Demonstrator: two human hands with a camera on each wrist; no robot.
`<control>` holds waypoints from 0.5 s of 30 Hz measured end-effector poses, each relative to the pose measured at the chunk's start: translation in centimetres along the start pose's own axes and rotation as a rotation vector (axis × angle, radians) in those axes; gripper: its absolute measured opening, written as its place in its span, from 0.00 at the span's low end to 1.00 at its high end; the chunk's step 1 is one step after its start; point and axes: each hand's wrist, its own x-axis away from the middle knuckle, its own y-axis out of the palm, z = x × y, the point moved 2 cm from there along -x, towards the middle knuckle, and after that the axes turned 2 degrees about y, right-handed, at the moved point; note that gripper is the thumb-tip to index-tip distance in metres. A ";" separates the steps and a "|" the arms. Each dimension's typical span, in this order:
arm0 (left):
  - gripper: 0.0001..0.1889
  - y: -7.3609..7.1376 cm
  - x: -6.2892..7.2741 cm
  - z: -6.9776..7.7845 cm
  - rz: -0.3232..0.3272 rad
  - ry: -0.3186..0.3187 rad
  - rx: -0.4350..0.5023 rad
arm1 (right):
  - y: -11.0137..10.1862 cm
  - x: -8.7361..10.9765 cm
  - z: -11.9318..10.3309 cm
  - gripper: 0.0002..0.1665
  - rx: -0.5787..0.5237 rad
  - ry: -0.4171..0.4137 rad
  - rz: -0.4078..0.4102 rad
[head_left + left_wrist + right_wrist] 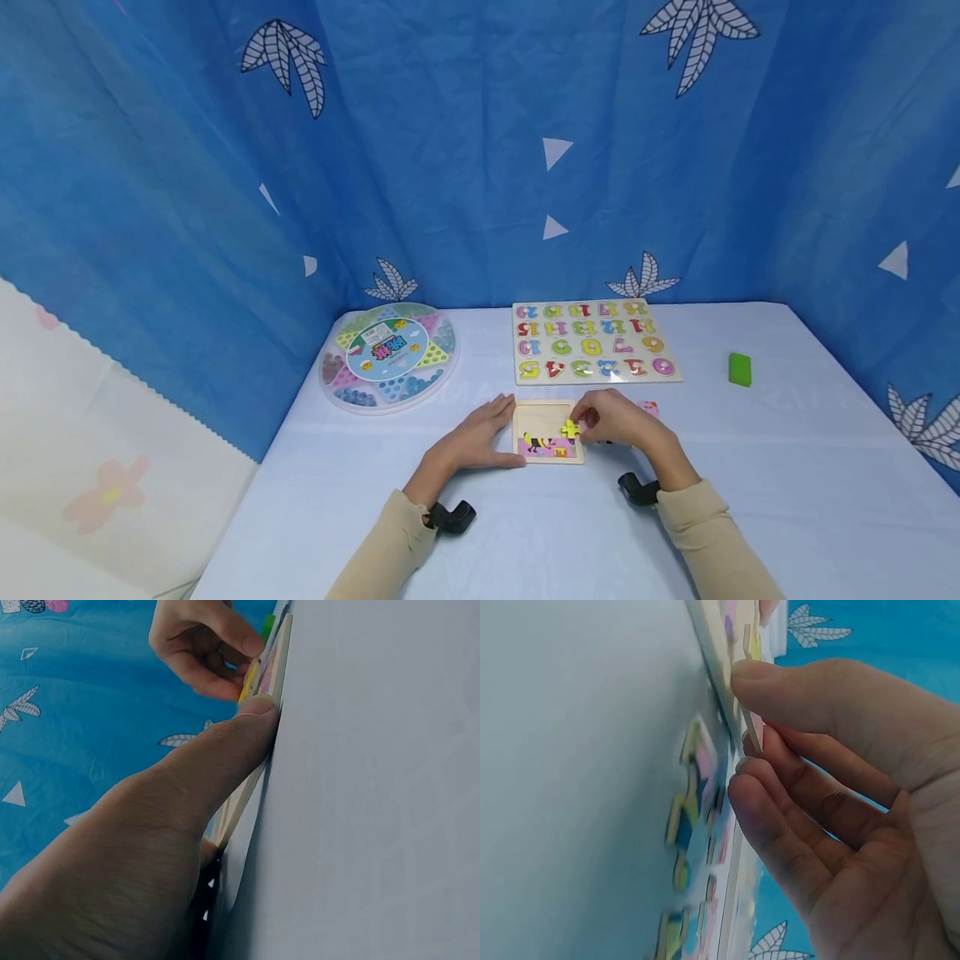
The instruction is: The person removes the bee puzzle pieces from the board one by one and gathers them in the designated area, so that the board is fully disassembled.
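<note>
A small wooden puzzle tray (538, 415) lies on the table between the hands, with pieces of a pink and yellow picture laid along its near side. My left hand (480, 437) rests against the tray's left side, fingers spread and fairly straight, thumb by the near left corner. In the left wrist view that thumb (225, 757) presses on the wooden edge. Over the tray's right side, my right hand (611, 417) pinches a yellow and pink jigsaw piece (571, 429) between thumb and fingers. The right wrist view shows this piece (757, 729) tilted on edge, close to the tray.
Several loose jigsaw pieces (681, 817) lie right of the tray, partly hidden by the right hand in the head view. Behind stands a number board (596, 342). A round game box (390, 358) sits back left, a green block (739, 369) right.
</note>
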 end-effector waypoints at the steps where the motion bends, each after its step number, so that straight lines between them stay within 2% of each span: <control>1: 0.56 0.0 0.0 0.0 -0.001 0.000 -0.002 | 0.0 0.1 0.2 0.14 0.001 0.003 0.001; 15: 0.55 -0.2 0.1 0.2 -0.004 -0.005 0.007 | -1.5 1.4 2.0 0.17 0.009 0.016 0.021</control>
